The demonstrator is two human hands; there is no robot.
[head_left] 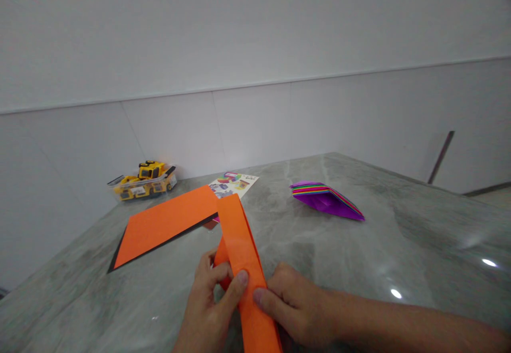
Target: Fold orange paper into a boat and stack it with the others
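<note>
The left hand (215, 292) pinches a folded orange paper strip (238, 230), thumb on top and fingers curled at its left side. The right hand (293, 302) pinches the strip's right edge, thumb on top too, maybe to keep the layers together. Past the fingers, to the left, an orange paper sheet (167, 222) lies flat, near a picture card (244, 183). Farther left are yellow toy trucks (149, 171), likely boxed to stay tidy. Past the fingers, right, sits purple folded paper (325, 204) with rainbow edges.
</note>
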